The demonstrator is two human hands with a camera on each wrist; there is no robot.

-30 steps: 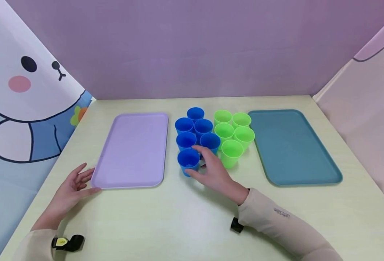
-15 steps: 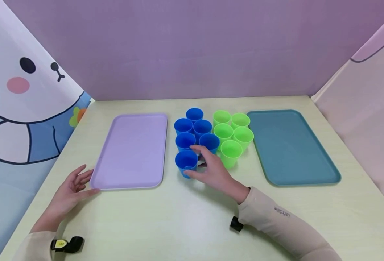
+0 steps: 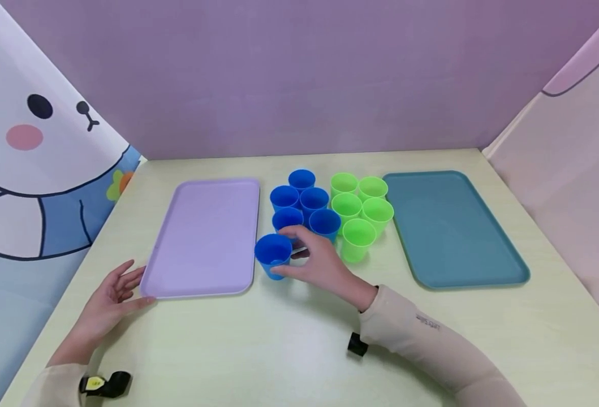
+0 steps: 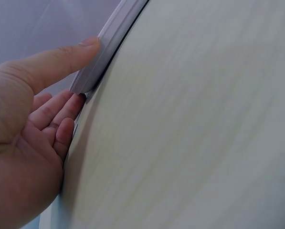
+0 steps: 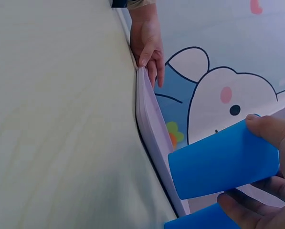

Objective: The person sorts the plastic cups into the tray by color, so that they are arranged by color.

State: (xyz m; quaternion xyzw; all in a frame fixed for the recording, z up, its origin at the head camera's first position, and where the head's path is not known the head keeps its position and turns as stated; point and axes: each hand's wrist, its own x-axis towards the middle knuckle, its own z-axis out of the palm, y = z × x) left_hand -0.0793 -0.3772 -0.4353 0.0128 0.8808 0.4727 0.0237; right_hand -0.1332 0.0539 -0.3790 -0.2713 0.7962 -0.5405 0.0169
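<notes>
My right hand (image 3: 314, 260) grips a blue cup (image 3: 272, 254), thumb at its near side and fingers behind, just right of the lilac tray (image 3: 202, 240). In the right wrist view that same blue cup (image 5: 223, 160) lies between thumb and fingers, overlapping the tray's rim (image 5: 149, 114). Several other blue cups (image 3: 301, 180) stand grouped behind it. My left hand (image 3: 107, 299) holds the lilac tray by its near left corner. In the left wrist view, the thumb (image 4: 66, 62) lies on the tray's rim (image 4: 104, 52) and the fingertips meet the corner from the other side.
Several green cups (image 3: 358, 240) stand upright to the right of the blue ones. A teal tray (image 3: 457, 232) lies at the right of the pale wooden table (image 3: 258, 350). A purple backdrop (image 3: 309, 79) rises behind, and a cartoon-printed sheet (image 3: 34, 186) borders the left side.
The right hand has moved left with the blue cup, away from the other blue cups and close to the lilac tray. The left hand stays at the tray's corner.
</notes>
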